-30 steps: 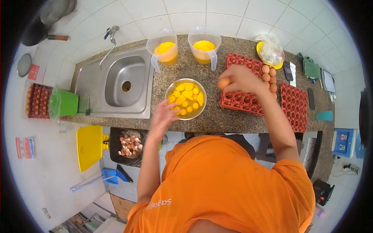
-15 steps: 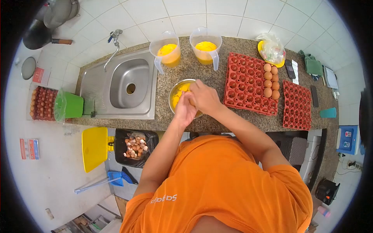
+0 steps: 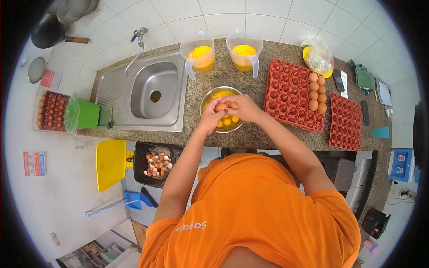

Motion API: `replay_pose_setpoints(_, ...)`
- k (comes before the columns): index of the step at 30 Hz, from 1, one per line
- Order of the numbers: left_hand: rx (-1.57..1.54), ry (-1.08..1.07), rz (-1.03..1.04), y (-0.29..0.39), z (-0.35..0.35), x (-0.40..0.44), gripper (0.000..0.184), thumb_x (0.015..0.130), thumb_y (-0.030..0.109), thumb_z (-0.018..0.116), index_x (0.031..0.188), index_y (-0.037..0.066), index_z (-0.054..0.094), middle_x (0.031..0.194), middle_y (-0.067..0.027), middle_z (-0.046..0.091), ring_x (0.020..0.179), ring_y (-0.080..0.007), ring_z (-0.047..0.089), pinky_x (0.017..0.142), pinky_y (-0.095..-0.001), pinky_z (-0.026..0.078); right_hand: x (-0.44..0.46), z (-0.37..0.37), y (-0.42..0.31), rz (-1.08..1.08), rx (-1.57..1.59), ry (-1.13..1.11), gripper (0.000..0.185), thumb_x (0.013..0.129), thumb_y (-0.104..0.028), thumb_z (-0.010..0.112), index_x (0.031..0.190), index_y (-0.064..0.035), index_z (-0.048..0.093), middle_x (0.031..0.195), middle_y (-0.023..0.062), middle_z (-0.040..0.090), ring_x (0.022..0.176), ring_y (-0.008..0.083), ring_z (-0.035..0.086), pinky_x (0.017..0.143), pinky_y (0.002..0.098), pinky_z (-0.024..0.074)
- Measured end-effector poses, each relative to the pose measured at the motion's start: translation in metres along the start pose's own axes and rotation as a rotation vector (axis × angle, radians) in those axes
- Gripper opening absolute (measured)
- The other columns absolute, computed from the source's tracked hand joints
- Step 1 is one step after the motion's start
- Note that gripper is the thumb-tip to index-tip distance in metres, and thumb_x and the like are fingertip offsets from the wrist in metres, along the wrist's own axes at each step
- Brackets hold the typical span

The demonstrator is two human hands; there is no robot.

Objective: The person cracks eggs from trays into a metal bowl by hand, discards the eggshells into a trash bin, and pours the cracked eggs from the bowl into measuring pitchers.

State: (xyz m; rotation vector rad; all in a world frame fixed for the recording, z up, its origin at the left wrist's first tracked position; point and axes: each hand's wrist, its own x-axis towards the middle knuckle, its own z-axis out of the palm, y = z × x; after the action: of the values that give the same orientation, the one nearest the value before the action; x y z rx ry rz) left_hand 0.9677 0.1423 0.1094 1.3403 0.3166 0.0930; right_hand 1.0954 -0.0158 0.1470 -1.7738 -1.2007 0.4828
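My left hand (image 3: 212, 119) is closed around a brown egg (image 3: 220, 107) above a metal bowl (image 3: 203, 99). Close beside it, my right hand (image 3: 245, 108) grips another brown shell surface (image 3: 233, 105); whether these are two eggs or the halves of one cracked egg I cannot tell. Several yellow yolks (image 3: 227, 121) lie in the bowl under my fingers. To the right, a stacked red egg tray (image 3: 286, 96) has brown eggs (image 3: 313, 95) in its right-hand columns and bare cups elsewhere.
Two clear jugs (image 3: 196, 44) (image 3: 245, 38) of yellow egg stand behind the bowl. At left are a steel sink (image 3: 154, 89) and a green bin (image 3: 87, 114). Below the counter, a black bin (image 3: 142, 172) holds eggshells. A second red tray (image 3: 345, 120) lies at right.
My hands have drawn slightly apart over the bowl, so brown shell now shows between the fingers. The whole view has shifted slightly, and more of the bowl's yolks are visible.
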Motion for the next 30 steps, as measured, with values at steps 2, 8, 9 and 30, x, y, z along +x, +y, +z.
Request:
replay_pose_setpoints(2, -0.048, 0.008, -0.02, 0.002, 0.001, 0.002, 0.049, 0.091, -0.005, 0.061, 0.139, 0.002, 0.059, 0.133, -0.0063, 0.064, 0.123, -0.0159, 0.062, 0.107, -0.0315, 0.049, 0.001, 0.012, 0.002, -0.02, -0.054, 0.108, 0.036, 0.082, -0.017, 0.075, 0.117, -0.0107, 0.076, 0.115, 0.0161, 0.076, 0.105, 0.0401, 0.071, 0.094, 0.0474, 0.0573)
replay_pose_setpoints(8, 0.528, -0.116, 0.258, 0.034, -0.008, 0.009, 0.061, 0.079, -0.007, 0.058, 0.139, 0.001, 0.059, 0.131, -0.0112, 0.068, 0.125, -0.0248, 0.065, 0.109, -0.0376, 0.05, -0.002, -0.004, -0.007, -0.23, -0.264, 0.199, 0.036, 0.08, -0.008, 0.075, 0.116, -0.0103, 0.071, 0.108, 0.0133, 0.074, 0.097, 0.0372, 0.072, 0.083, 0.0454, 0.0592)
replay_pose_setpoints(9, 0.635, -0.145, 0.323, 0.062, 0.0, 0.004, 0.061, 0.078, -0.006, 0.06, 0.138, 0.001, 0.059, 0.131, -0.0135, 0.068, 0.126, -0.029, 0.065, 0.109, -0.0402, 0.05, -0.006, -0.012, -0.019, -0.242, -0.323, 0.195, 0.036, 0.079, -0.006, 0.076, 0.115, -0.0098, 0.071, 0.108, 0.0125, 0.073, 0.097, 0.0362, 0.072, 0.082, 0.0436, 0.0594)
replay_pose_setpoints(30, 0.6, 0.787, -0.263, -0.012, -0.255, -0.217, 0.054, 0.104, 0.05, 0.055, 0.098, 0.003, 0.08, 0.137, -0.0169, 0.068, 0.129, -0.034, 0.057, 0.115, -0.0512, 0.038, -0.067, -0.25, 0.067, 0.827, -0.951, 0.525, 0.037, 0.093, -0.038, 0.074, 0.115, -0.0084, 0.076, 0.112, 0.0175, 0.076, 0.102, 0.0374, 0.074, 0.085, 0.0495, 0.0595)
